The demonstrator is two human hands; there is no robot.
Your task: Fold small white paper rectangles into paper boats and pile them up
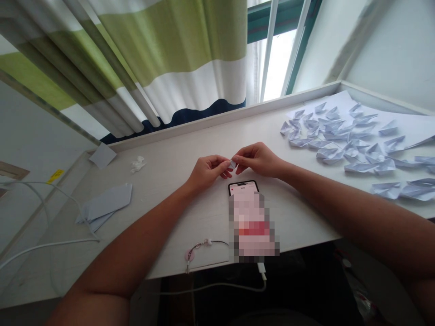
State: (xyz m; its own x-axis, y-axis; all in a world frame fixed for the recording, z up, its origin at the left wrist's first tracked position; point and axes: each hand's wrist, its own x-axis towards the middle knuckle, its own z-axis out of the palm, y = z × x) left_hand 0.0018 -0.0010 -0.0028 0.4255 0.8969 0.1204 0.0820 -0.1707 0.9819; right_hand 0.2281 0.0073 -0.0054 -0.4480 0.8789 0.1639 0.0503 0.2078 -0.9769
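On the white desk [166, 181], many folded papers [363, 166] spread from the far right corner and look already done; the flat sheets [110, 200] near the left edge seem not yet folded. Between far and near edges, left hand [207, 172] and right hand [257, 159] pinch one small paper piece [232, 165], perhaps half-folded.

Centre of the frame: a small piece of paper [232, 164], largely covered by the left hand [211, 172] and the right hand [255, 159]; its folds are too small to tell. Below centre: a mosaic block [252, 228] hides most of the phone [244, 188]. Right edge: at least 2 folded paper pieces [423, 189] are cut off. The curtain [190, 40] is cropped at the top. Lower right: dim objects [365, 304], perhaps plastic wrapping, blur into shadow.
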